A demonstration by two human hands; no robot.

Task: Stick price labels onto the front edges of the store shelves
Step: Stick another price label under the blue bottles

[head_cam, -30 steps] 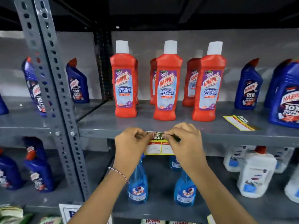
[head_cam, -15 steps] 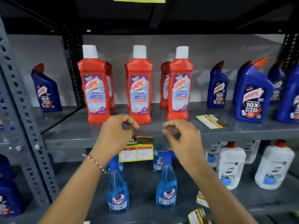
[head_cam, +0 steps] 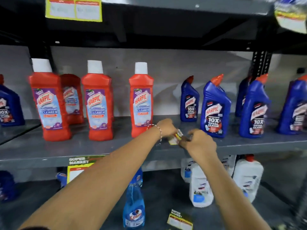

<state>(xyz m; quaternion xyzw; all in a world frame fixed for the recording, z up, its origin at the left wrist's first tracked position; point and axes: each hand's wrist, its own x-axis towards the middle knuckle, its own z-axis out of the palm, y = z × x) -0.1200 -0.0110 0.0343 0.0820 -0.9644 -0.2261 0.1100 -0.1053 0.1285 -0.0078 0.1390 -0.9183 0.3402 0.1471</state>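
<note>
Label [head_cam: 176,138] sits pinched between both hands on the middle shelf [head_cam: 249,143] surface, just right of the rightmost red bottle [head_cam: 141,100] and left of the near blue bottle [head_cam: 214,107]. Left hand [head_cam: 167,128] closes its fingertips on the label's left end; right hand [head_cam: 198,141] closes on the right end. Label is tilted, one edge raised off the shelf, and partly hidden by the fingers.

Procedure, as judged from this view: lift the label clear of the shelf surface, expose the adhesive if a backing remains (not visible here), then carry it to the front edge below the blue bottles. Align the top edge level with the shelf lip before contact. Press from the centre outward with both thumbs to avoid creases. Avoid knocking the bottles standing just beyond the hands.

Changes against the frame half a second earlier: both hands were then open-fingered above the posted label [head_cam: 78,165] under the red bottles, holding nothing. That label is now left of the arms, fixed to the front edge. Hands have moved right to the loose label that lay flat on the shelf. View has shifted right and up, showing a label [head_cam: 74,9] on the upper shelf edge. Another loose label [head_cam: 180,219] lies on the lower shelf
</note>
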